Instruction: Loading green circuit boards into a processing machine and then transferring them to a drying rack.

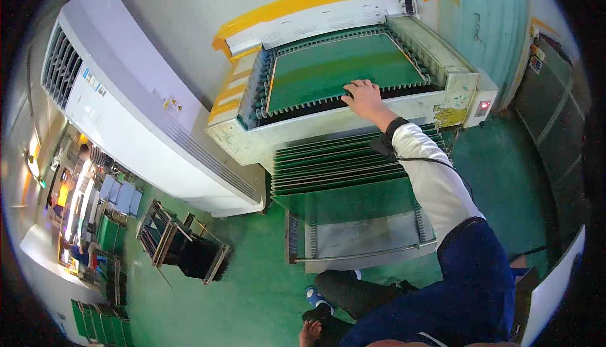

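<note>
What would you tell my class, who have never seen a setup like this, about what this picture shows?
There is no robot here: a person works with bare hands, and a wide fisheye camera on the head looks down, so straight edges bend near the rim. The person's right hand reaches forward and touches the near edge of a large green panel. That panel lies on top of a pale machine, between rows of coil-like guides. In front of and below the machine, more green panels sit in layers in a rack. The left hand shows only partly at the lower edge, and whether it holds anything is unclear.
</note>
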`<state>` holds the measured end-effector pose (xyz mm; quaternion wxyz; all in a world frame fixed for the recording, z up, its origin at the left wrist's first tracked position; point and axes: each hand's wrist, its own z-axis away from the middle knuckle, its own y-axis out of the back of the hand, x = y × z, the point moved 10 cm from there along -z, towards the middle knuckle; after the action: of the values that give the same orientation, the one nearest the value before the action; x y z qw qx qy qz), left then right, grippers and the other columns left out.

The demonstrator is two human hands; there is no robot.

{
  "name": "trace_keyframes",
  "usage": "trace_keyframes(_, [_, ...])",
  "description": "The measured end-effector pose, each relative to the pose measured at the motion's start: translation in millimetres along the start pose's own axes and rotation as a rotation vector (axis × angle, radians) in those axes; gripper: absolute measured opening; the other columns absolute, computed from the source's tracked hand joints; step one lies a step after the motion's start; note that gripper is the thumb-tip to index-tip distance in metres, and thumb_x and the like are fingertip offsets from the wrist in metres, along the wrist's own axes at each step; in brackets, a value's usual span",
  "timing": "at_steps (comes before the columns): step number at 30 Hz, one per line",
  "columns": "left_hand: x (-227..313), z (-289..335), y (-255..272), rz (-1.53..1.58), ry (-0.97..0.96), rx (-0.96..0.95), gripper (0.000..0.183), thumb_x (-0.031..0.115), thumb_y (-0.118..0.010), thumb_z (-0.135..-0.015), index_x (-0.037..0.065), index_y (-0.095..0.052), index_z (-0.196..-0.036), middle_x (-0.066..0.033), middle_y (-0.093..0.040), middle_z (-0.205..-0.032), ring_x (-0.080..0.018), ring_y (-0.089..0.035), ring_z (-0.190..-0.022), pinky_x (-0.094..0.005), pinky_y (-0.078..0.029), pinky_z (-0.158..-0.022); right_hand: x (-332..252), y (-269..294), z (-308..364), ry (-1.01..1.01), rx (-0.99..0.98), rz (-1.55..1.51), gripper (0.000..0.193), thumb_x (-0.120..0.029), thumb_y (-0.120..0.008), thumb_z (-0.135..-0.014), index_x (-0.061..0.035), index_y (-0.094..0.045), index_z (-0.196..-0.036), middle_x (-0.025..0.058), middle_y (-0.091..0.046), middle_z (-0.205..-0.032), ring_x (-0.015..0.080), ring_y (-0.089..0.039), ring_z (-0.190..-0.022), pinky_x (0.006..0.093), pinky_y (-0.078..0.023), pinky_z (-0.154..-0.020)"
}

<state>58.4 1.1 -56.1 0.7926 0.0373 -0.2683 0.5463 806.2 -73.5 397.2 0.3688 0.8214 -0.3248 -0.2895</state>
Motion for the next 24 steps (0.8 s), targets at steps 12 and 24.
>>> trace_keyframes(12, [-6.9, -24.2, 1.1, 0.089, 0.033, -0.132, 0.03, 0.029, -0.05, -0.086, 0.009, -0.051, -0.108, -0.0063, -0.053, -0.105, -0.0195, -0.051, -0.096, -0.0337, -0.039, -0.089, 17.9, -18.2, -21.8, -0.051, -0.074, 0.058, 0.039, -0.039, -0.054, -0.078, -0.0159, -0.055, -0.11, 0.0058, -0.051, -0.112, 0.0269, -0.044, -0.108, 0.0444, -0.033, -0.09])
trace_keyframes(24, [-24.6, -63.4, 39.7, 0.14, -0.097, -0.102, 0.043, 0.035, -0.047, -0.088, 0.002, -0.043, -0.116, -0.012, -0.051, -0.108, -0.0237, -0.051, -0.096, -0.0341, -0.044, -0.082, 12.6, -11.0, -1.6, 0.003, -0.07, 0.002, 0.049, -0.044, -0.051, -0.079, -0.0134, -0.05, -0.118, 0.012, -0.043, -0.126, 0.0322, -0.041, -0.113, 0.0461, -0.032, -0.093])
